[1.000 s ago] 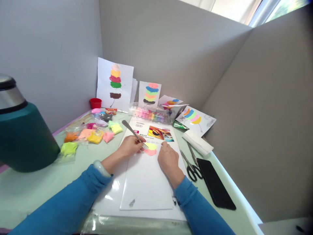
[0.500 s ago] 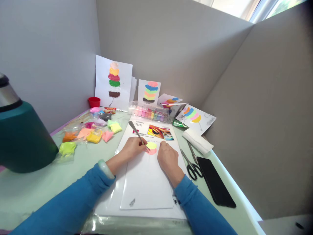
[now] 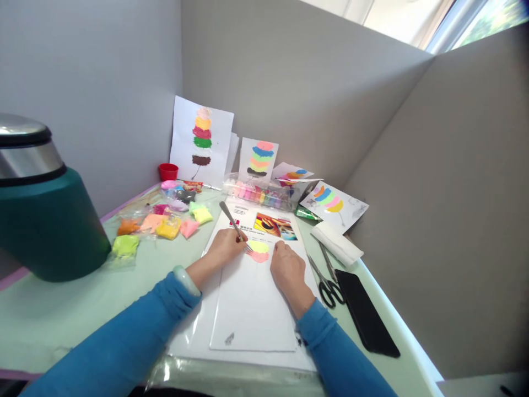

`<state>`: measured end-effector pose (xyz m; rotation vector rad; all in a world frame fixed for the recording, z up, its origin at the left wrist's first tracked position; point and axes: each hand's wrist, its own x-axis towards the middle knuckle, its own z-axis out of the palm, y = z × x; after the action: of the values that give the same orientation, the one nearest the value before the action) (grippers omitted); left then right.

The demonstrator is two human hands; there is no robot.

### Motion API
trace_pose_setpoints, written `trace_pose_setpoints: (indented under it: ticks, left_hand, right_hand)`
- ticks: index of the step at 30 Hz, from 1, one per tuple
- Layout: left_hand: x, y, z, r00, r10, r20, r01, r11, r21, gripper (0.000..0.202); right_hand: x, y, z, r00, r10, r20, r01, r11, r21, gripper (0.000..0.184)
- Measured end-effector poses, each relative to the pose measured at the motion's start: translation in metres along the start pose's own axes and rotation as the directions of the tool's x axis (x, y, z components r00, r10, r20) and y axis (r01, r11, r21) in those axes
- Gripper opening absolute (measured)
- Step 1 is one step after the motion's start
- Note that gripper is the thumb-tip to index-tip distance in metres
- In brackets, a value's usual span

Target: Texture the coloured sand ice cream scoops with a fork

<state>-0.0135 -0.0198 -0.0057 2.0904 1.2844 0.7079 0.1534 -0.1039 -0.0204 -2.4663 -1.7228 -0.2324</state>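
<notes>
My left hand (image 3: 224, 247) grips a metal fork (image 3: 232, 220), its tines resting on a smear of yellow-green and pink clay (image 3: 259, 251) on a white sheet of paper (image 3: 252, 306). My right hand (image 3: 288, 271) lies on the sheet just right of the clay, fingers curled down with the fingertips pressing the paper. Both arms wear blue sleeves.
Several bags of coloured clay (image 3: 165, 223) lie to the left, a tray of clay pots (image 3: 258, 193) behind the paper. Finished clay pictures (image 3: 202, 140) lean on the grey partition. Scissors (image 3: 326, 278), a black phone (image 3: 366, 317) and folded tissue (image 3: 336, 242) lie right. A green flask (image 3: 45, 215) stands left.
The fork's tines have slid slightly over the clay while my right hand stayed pressing the paper. The view has shifted a little to the left.
</notes>
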Motion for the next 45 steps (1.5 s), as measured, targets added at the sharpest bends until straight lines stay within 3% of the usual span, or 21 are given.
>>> trace_pose_setpoints:
  ticks: [12,18,27,37,41,45]
  left_hand:
    - [0.001,-0.007,-0.015,0.998,-0.042,-0.046,0.04,0.998,-0.045,0.019]
    - [-0.004,0.004,-0.01,0.999,-0.033,0.034,0.034,0.998,-0.044,0.02]
    - [-0.004,0.003,-0.01,0.998,-0.051,0.041,0.049,0.998,0.042,0.018]
    - [-0.003,0.001,-0.021,0.996,-0.088,-0.035,0.089,0.996,0.025,0.016]
    - [-0.009,0.01,-0.019,0.997,-0.058,0.055,0.062,0.996,-0.072,0.021]
    - [-0.014,0.018,-0.009,0.993,0.03,0.115,-0.022,0.998,-0.065,0.021]
  right_hand:
    - [0.0,0.0,-0.001,1.0,-0.002,-0.011,0.002,1.0,0.007,0.025]
    - [0.001,0.0,0.0,1.0,0.006,0.0,-0.006,1.0,0.013,0.023]
    - [0.0,0.0,-0.002,1.0,0.007,0.009,-0.007,1.0,0.009,0.023]
    - [-0.001,0.001,-0.001,1.0,0.006,0.012,-0.006,1.0,0.006,0.023]
    - [0.001,0.001,0.001,1.0,0.003,0.0,-0.003,1.0,0.019,0.022]
    - [0.001,0.001,0.0,1.0,0.007,0.003,-0.007,1.0,0.021,0.023]
